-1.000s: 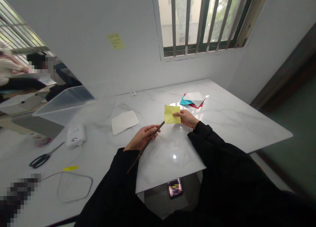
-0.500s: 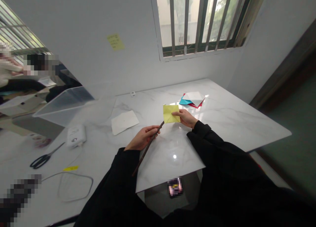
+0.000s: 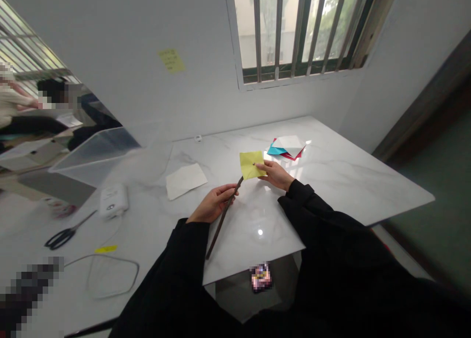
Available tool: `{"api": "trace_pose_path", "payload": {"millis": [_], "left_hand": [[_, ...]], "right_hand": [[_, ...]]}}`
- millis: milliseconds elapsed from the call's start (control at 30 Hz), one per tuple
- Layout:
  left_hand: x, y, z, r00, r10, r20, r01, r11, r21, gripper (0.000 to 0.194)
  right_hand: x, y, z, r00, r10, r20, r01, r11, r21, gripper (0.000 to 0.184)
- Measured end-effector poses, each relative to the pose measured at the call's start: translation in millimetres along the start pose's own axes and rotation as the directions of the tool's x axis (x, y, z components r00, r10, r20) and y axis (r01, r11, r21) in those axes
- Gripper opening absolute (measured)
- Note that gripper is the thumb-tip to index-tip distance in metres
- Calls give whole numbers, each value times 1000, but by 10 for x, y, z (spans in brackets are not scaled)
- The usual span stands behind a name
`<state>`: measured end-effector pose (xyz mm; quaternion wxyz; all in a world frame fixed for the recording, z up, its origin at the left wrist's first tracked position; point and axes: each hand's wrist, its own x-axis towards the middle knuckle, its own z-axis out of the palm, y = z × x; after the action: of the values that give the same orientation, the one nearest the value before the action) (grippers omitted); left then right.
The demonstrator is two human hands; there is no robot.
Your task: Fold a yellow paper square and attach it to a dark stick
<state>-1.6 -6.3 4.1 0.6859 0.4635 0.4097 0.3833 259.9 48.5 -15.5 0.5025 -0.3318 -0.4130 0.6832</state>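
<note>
My right hand point(image 3: 275, 174) pinches the right edge of a small yellow paper square point(image 3: 250, 164) and holds it up above the white marble table point(image 3: 331, 181). My left hand point(image 3: 213, 203) is closed around a thin dark stick point(image 3: 223, 218). The stick slants from low near my left sleeve up to the paper's lower left corner, where its tip touches or nearly touches the paper. Both hands are in black sleeves.
A stack of blue, red and white folded papers point(image 3: 288, 146) lies beyond my right hand. A white sheet point(image 3: 185, 180) lies left of centre. Further left are a white device point(image 3: 114, 201), black scissors point(image 3: 64, 236), a cable loop point(image 3: 110, 274) and a clear plastic bin point(image 3: 96, 154). People sit at the far left.
The yellow paper has shifted slightly left and up and tilted. The stick has swung steeper, its lower end moving right toward my body.
</note>
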Motion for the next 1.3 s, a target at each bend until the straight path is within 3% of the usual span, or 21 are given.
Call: {"api": "trace_pose_path", "payload": {"millis": [167,300,500,667,767,867,933,1100,1233,1300], "left_hand": [[5,49,-18,990,55,-128,-70,991,-116,43],[9,59,-26,982,90,-167,-113,984,-134,41],[29,28,-6,983,73,-167,-92,990,-108,42],[14,32,12,989,64,-136,-74,995,-72,44],[7,34,18,991,62,-121,-69,996,-50,43],[6,39,20,990,71,-122,-78,995,-60,44],[7,43,19,989,72,-127,-82,994,-75,45],[11,42,11,990,63,-125,-73,994,-78,46],[1,35,15,993,56,-101,-61,997,-53,44],[-6,34,19,994,60,-91,-64,997,-40,42]], "right_hand": [[-21,-12,18,985,-36,-170,20,996,-91,39],[-12,20,36,957,-96,-274,30,971,-236,51],[-16,61,59,959,-165,-232,69,925,-374,81],[-81,50,147,987,-107,-119,55,925,-377,103],[-90,61,162,996,-76,-47,51,911,-409,90],[-78,86,135,991,34,130,41,843,-537,42],[-73,100,119,979,76,189,55,798,-600,27],[-57,94,117,999,-41,18,44,815,-578,24],[-47,56,114,976,-91,-196,-16,875,-483,52],[-78,31,125,980,-42,-193,-48,898,-437,60]]}}
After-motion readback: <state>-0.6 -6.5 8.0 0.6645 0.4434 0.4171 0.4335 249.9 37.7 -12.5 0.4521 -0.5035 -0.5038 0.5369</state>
